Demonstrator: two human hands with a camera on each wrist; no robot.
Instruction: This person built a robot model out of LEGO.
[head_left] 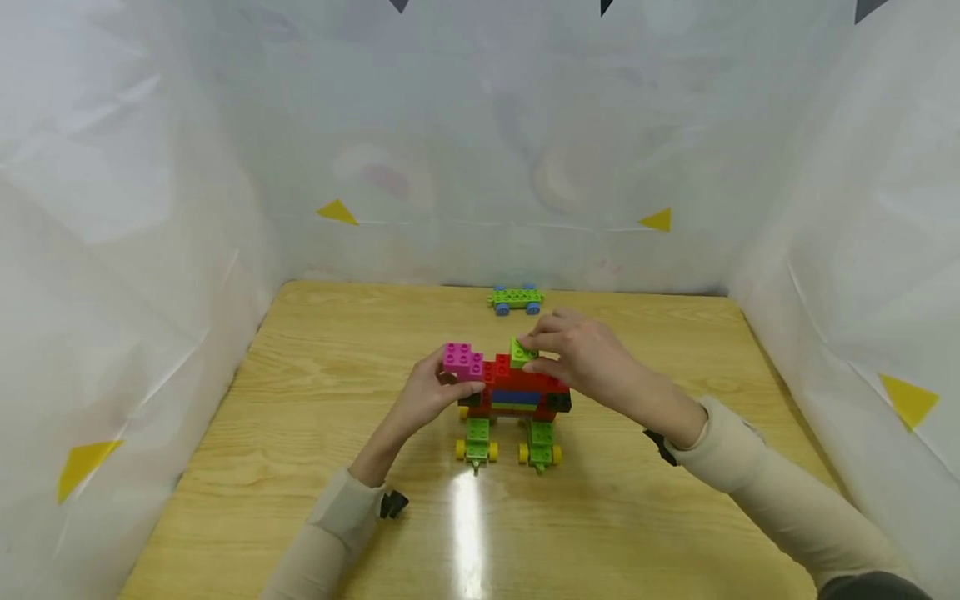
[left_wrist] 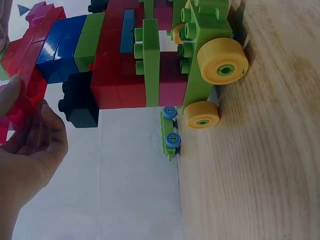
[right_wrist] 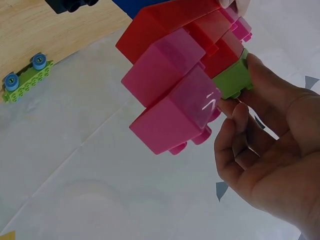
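Note:
A toy animal-like build of large plastic building bricks (head_left: 517, 381) stands mid-table, mostly red with blue and green layers. It rests on green wheeled bases (head_left: 477, 433) with yellow wheels (left_wrist: 222, 61). My left hand (head_left: 426, 397) grips the stepped pink bricks (head_left: 459, 357) at the build's left end, thumb on the near side. On top, a light green brick (head_left: 521, 353) is pinched between thumb and fingers of my right hand (head_left: 588, 354). From the right wrist view, that green brick (right_wrist: 234, 79) sits right against the red bricks (right_wrist: 220, 47). Pink bricks (right_wrist: 172, 107) also stick out at the far side.
Farther back on the wooden table (head_left: 337, 350) is a green wheeled base with blue wheels (head_left: 515, 298). White sheeting (head_left: 487, 150) with yellow triangles hangs around the back and sides. Black bricks (left_wrist: 81, 100) jut from the build's ends.

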